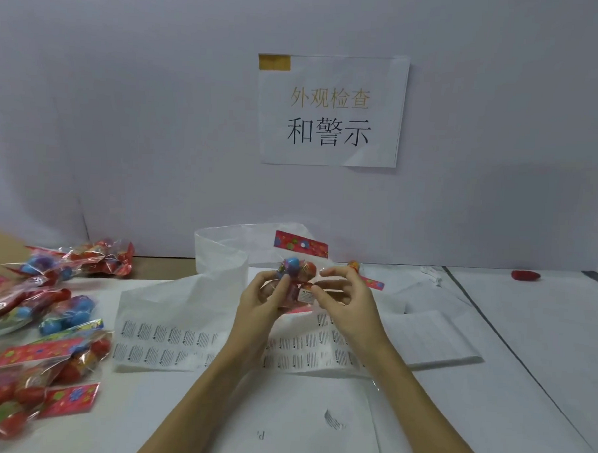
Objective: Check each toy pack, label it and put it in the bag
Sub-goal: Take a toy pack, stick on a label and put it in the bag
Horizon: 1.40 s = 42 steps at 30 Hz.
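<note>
clear toy pack (293, 281) of colourful balls, red header up, small white label (305, 296) on front.

The desk (525, 339) is white, its far left corner bare brown. A label sheet (169, 344) printed with rows of small labels lies mid-desk. Left of the label sheet sprawls a heap of toy packs (36, 334). Behind it stands a white bag (221, 253). Right of it lies folded white paper (429, 338), and far beyond that a small red object (525, 275).
</note>
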Each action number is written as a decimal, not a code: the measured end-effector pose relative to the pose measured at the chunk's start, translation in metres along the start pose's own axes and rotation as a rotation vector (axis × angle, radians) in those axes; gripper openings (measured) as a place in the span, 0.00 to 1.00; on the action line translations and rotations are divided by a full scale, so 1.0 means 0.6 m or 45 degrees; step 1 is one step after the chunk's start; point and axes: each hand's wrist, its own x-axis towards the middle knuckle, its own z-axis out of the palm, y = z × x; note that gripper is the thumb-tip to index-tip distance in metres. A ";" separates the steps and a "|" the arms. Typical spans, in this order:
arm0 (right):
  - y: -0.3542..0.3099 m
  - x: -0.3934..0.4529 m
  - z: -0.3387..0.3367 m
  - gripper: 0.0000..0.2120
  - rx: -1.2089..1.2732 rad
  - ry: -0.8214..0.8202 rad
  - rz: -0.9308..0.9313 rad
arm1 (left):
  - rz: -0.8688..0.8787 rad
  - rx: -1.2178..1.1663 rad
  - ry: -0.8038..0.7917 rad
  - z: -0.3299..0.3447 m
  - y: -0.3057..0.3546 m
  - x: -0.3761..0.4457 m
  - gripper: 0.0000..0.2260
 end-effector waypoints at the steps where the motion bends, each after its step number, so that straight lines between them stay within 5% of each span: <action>1: -0.001 -0.001 0.001 0.11 -0.034 0.006 -0.044 | -0.005 0.004 0.015 0.000 0.001 0.000 0.16; 8: -0.009 -0.012 0.011 0.13 -0.175 0.000 -0.149 | 0.131 -0.023 0.035 0.005 0.011 -0.004 0.21; 12: -0.016 -0.014 0.012 0.18 0.105 -0.194 0.130 | 0.207 0.195 -0.095 0.005 0.009 -0.007 0.23; 19: -0.040 0.006 -0.055 0.11 0.818 0.185 0.684 | 0.219 0.204 0.109 -0.011 0.004 0.003 0.24; 22: -0.077 0.003 -0.156 0.07 1.326 0.302 0.437 | 0.206 0.133 0.089 -0.019 -0.005 0.006 0.25; 26: -0.083 -0.025 -0.307 0.30 1.844 0.691 -0.430 | 0.065 0.066 0.005 0.003 0.002 0.026 0.30; 30: -0.062 -0.017 -0.295 0.30 1.444 0.750 -0.183 | -0.082 0.403 -0.424 0.109 0.020 0.022 0.37; 34: -0.048 0.007 -0.162 0.16 0.636 0.378 -0.021 | 0.218 0.471 0.004 0.010 0.000 0.010 0.27; 39: 0.008 -0.031 -0.026 0.14 -0.664 -0.361 -0.135 | 0.690 1.044 0.161 0.004 -0.002 -0.024 0.11; 42: 0.026 -0.035 -0.004 0.12 -0.929 -0.462 -0.175 | 0.817 1.268 0.334 -0.017 0.007 -0.024 0.03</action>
